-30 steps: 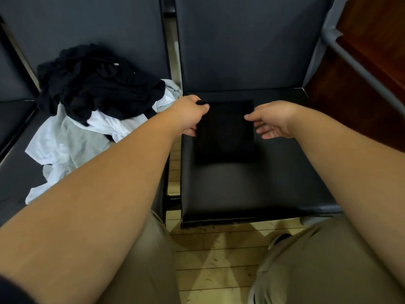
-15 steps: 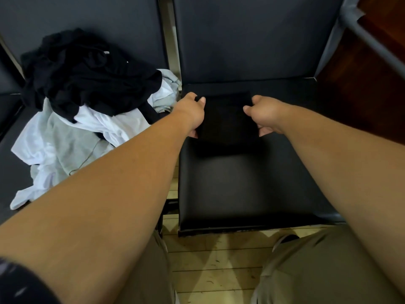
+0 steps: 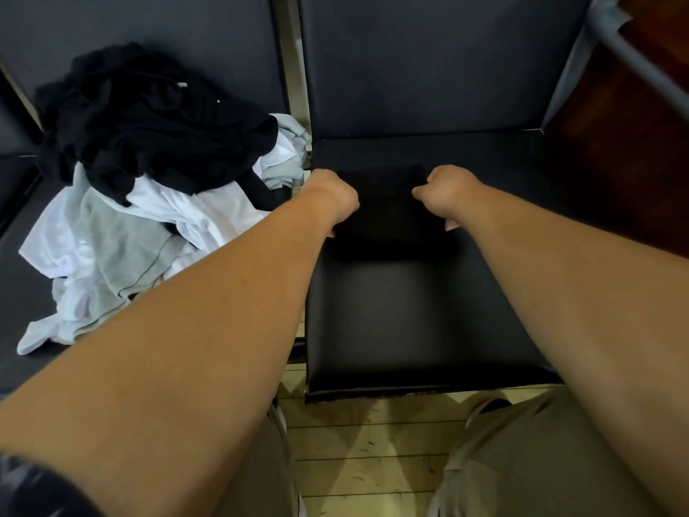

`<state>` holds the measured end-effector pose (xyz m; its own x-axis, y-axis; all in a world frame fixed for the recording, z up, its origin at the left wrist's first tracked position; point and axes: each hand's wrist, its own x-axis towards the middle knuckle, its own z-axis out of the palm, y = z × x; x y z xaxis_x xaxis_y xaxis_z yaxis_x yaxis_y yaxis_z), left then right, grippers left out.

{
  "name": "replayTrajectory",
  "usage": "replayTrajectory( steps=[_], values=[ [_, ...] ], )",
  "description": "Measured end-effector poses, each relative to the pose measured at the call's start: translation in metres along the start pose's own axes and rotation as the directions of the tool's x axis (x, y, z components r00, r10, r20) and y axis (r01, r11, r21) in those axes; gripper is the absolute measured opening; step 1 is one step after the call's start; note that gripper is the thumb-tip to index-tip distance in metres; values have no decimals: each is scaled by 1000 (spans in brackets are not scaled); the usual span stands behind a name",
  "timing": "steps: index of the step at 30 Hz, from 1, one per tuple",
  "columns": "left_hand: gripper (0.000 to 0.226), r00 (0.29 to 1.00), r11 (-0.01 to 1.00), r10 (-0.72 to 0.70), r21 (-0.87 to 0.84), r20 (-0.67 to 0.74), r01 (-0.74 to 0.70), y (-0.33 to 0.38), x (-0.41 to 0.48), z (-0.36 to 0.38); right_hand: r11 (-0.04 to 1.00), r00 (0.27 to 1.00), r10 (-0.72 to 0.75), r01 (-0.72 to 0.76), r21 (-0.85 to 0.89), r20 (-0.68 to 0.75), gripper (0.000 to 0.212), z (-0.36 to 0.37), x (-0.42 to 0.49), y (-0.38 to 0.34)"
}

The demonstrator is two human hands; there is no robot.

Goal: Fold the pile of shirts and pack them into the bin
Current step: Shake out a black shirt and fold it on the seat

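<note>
Gripping the folded black shirt (image 3: 387, 207) by its two side edges: left hand (image 3: 332, 199) on the left edge, right hand (image 3: 443, 195) on the right, both w/ fingers curled under & knuckles up. Clamped tighter than 1 s ago, when fingers were looser & partly straight at those same edges. Hands apart, approx. the shirt's width between them. Sitting toward the back of the black seat (image 3: 410, 322), same spot as before. Can't tell if lifted or flat, black on black. Not touched, unchanged on the next seat (image 3: 22, 352) to the left: shirt pile (image 3: 149, 173), black on top, white & grey under.
</note>
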<state>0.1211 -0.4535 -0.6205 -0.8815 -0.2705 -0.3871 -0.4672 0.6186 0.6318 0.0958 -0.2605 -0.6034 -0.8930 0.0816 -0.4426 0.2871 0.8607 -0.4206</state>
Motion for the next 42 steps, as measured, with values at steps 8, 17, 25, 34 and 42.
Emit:
replayTrajectory(
  steps=[8, 17, 25, 34, 42],
  values=[
    [47, 1000, 909, 19, 417, -3, -16, 10, -16, 2, 997, 997, 55, -58, -53, -57, 47, 7, -2, 0],
    [67, 988, 990, -134, -24, 75, 136, 0, -15, -3, 930, 995, 52, -78, 358, 82, 23, 2, -3, -4],
    [64, 993, 784, -49, -611, 108, 105, 7, -22, -10, 706, 999, -35, 7, 708, 24, 14, -12, -20, 10],
    [53, 984, 621, 149, -784, 99, -15, 25, -63, -4, 570, 992, 24, 85, 817, -120, 30, -41, -52, 34],
    [34, 943, 531, 333, -831, 24, -167, 49, -113, 1, 583, 940, -13, 284, 761, -340, 47, -52, -98, 44]
  ],
)
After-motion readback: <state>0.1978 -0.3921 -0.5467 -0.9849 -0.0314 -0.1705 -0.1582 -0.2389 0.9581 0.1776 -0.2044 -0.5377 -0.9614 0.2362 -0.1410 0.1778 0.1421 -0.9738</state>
